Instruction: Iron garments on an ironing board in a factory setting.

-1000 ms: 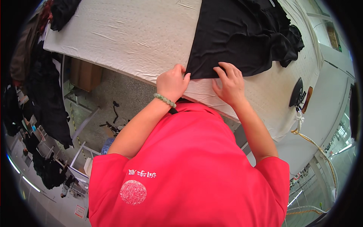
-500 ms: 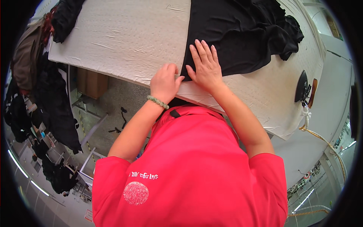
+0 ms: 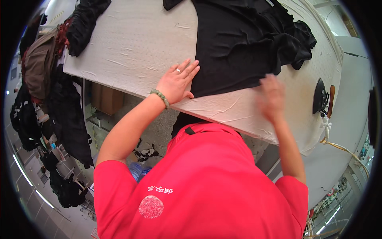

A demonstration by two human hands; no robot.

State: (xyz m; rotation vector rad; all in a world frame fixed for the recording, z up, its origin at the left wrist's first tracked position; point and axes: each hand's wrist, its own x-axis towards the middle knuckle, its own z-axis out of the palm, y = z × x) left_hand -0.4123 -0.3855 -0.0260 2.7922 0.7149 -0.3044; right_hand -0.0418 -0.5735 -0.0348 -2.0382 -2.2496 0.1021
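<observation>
A black garment (image 3: 234, 51) is spread on a padded table (image 3: 135, 44) covered in pale cloth. Its right part lies bunched in folds. My left hand (image 3: 178, 82), with a ring and a green bead bracelet, lies with fingers stretched out at the garment's left edge, fingertips touching the fabric. Over the near edge of the cloth, on the right, my right hand (image 3: 272, 97) is smeared by motion. Whether it touches the garment, and how its fingers are set, I cannot make out. An iron (image 3: 319, 95) stands at the table's right side, its cord tied at the base.
Dark clothes (image 3: 65, 115) and a brown garment (image 3: 41, 65) hang off to the left. Another black bundle (image 3: 85, 26) lies on the table's far left corner. Beneath the table is a cardboard box (image 3: 106, 98). The iron's cord (image 3: 346, 149) trails down at the right.
My right hand has left the garment's left part and moved right along its near edge. My left hand has opened out flat against the garment's left edge. The whole view has shifted slightly.
</observation>
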